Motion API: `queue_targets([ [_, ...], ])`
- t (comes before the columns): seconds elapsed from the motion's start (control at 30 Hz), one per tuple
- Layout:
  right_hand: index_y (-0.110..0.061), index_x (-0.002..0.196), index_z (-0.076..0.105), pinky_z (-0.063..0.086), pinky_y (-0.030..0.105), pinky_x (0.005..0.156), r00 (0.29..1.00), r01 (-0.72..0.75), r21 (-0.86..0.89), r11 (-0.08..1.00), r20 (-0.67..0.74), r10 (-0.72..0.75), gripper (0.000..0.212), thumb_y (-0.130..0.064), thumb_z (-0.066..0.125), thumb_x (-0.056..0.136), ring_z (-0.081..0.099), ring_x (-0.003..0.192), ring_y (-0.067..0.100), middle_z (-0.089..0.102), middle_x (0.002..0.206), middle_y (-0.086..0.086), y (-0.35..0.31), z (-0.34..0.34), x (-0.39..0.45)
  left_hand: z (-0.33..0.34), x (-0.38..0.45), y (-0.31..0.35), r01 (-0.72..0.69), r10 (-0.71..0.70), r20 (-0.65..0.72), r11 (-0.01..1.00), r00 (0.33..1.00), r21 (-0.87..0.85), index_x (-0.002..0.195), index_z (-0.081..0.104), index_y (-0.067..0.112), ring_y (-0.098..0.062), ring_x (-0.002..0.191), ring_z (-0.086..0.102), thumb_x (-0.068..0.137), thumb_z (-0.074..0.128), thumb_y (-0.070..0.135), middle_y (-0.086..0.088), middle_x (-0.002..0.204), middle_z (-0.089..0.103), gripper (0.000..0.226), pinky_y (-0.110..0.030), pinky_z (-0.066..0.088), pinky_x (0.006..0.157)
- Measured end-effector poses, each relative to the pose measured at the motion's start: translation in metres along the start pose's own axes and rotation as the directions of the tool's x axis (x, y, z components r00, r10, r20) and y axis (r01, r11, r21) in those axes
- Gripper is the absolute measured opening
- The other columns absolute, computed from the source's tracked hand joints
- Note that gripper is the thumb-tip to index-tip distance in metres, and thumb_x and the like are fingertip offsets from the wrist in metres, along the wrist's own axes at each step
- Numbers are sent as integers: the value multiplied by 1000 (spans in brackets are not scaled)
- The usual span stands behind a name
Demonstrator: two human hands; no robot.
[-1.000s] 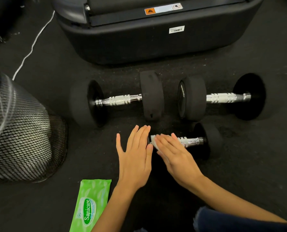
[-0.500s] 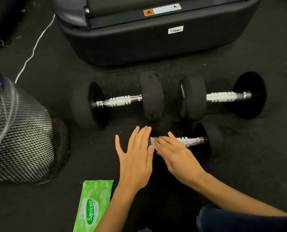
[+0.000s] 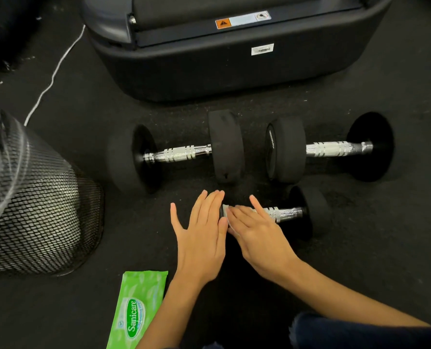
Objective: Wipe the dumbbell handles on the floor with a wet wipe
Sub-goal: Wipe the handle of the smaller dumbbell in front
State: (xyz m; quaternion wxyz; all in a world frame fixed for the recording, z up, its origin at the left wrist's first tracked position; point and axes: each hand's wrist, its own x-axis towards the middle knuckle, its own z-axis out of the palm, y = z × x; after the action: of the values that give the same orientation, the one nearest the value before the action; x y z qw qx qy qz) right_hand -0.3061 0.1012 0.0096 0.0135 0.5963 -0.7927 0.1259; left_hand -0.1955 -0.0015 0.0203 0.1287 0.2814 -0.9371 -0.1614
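My left hand [image 3: 201, 235] lies flat, fingers straight, against the near end of the small dumbbell [image 3: 295, 214] on the floor [image 3: 360, 235]. My right hand [image 3: 258, 231] presses a white wet wipe [image 3: 226, 210] onto its chrome handle [image 3: 282, 214], fingers nearly straight. Wipe pack [image 3: 137, 308] lies beside my left forearm.

Small dumbbell [image 3: 307, 214]: black heads, chrome knurled handle, lying on the dark floor nearest the person; its left head is hidden.
Wet wipe [image 3: 225, 210]: white, mostly covered, seemingly pressed on that handle's left end.
Left large dumbbell [image 3: 181, 153]: flat, behind.
Right large dumbbell [image 3: 332, 148]: flat, just beside it.
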Motion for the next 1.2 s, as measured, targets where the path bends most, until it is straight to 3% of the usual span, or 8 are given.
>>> queue_targets([
  [0.17,-4,124,66,30,42,114,1000,5,-95,996,-29,-8,43,-18,47,88,64,117,21,69,123,11,-3,4,-5,1,-1,2,15,-15,3,1000,1000,0,149,34,24,-4,147,19,103,14,40,15,154,33,52,-57,-4,116],
  [0.27,-6,122,67,27,48,117,999,-47,-88,995,-20,46,46,-22,37,90,66,113,19,71,119,7,-1,2,1,0,1,2,14,-14,2,1000,1000,0,149,34,24,-4,147,18,104,13,40,15,155,33,52,-58,-4,116],
  [0.4,-11,126,65,21,48,113,1000,-21,-95,995,-12,20,44,-22,67,83,61,122,18,67,127,6,-4,-3,-15,0,-5,4,23,-23,8,999,1000,-25,149,32,26,-2,147,14,103,15,40,16,155,30,51,-58,-5,116],
  [0.57,-15,118,69,19,37,114,994,-109,-5,994,-7,109,43,-29,36,94,67,107,13,73,112,-2,-2,-4,2,0,-6,3,30,-29,15,999,999,-31,150,30,26,-2,147,11,103,19,38,17,156,28,50,-59,-5,116],
  [0.7,-17,128,64,24,34,115,999,-38,117,992,-31,41,42,-29,41,95,57,124,12,65,130,-2,3,-2,-18,-1,-8,3,23,-23,12,999,1000,-45,150,30,26,-3,148,12,103,20,38,17,156,28,50,-58,-6,116],
  [0.87,-18,126,65,24,36,116,996,-85,121,989,-21,88,38,-28,41,98,61,115,11,68,122,-4,12,1,-4,1,-6,3,29,-29,-1,998,1000,-49,150,32,26,-2,147,15,103,23,36,18,155,29,49,-59,-5,116],
  [1.03,-18,131,61,27,39,116,997,-14,124,992,-75,24,39,-25,47,95,52,130,11,61,135,-3,14,4,-23,1,-4,2,27,-28,-4,997,1000,-72,149,32,27,-2,147,16,103,23,37,18,155,30,49,-59,-6,116],
  [1.2,-21,118,67,23,31,116,993,-112,155,981,-6,114,39,-27,35,98,64,105,10,70,109,-8,9,1,7,0,-4,3,34,-34,-6,996,999,-82,149,32,27,-1,146,15,103,23,38,20,155,29,49,-59,-8,115],
])
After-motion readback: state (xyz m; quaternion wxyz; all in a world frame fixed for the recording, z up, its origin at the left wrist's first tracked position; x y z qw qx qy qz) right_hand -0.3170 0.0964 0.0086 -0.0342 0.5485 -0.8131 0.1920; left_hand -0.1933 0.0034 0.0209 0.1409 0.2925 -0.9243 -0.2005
